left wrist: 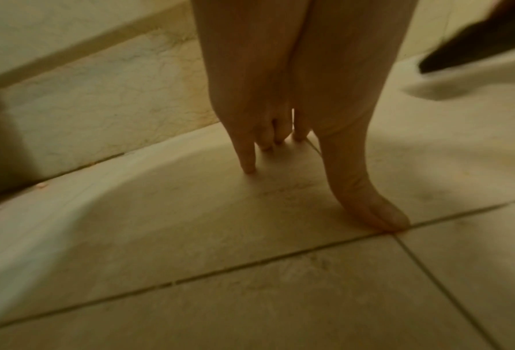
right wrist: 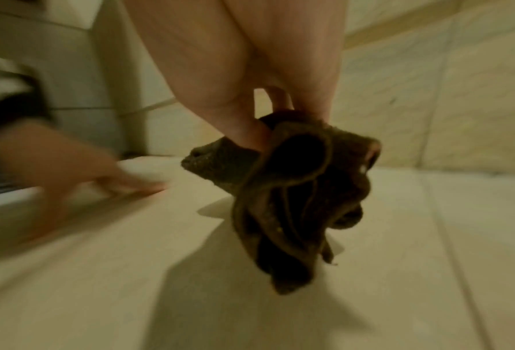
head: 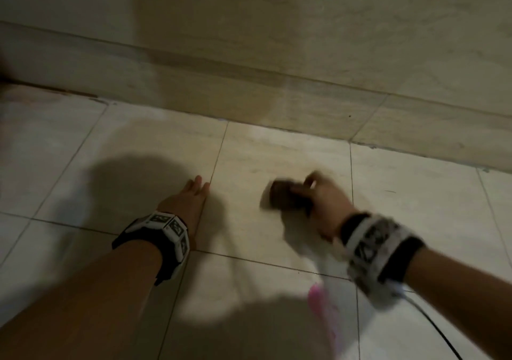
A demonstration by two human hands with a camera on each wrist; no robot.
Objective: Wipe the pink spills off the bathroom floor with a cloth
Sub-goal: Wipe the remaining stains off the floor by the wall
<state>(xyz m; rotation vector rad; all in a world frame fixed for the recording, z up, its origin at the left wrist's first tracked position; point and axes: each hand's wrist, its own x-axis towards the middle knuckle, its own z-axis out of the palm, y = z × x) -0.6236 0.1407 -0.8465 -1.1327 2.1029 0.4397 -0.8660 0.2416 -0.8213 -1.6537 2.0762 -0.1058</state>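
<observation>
While left hand [head: 188, 199] braces, right hand [head: 324, 201] grips cloth [head: 288, 197].

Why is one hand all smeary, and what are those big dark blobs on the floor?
Head view: the right hand and its cloth are motion-blurred; the dark blobs are shadows cast on the floor. Right wrist view: the cloth looks fairly sharp, the left hand blurred.

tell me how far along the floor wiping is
Done: the tiles near the wall look free of pink. In hand: the right hand grips a bunched brown cloth; the left hand rests on the floor. Left: a pink smear by the right wrist.
</observation>
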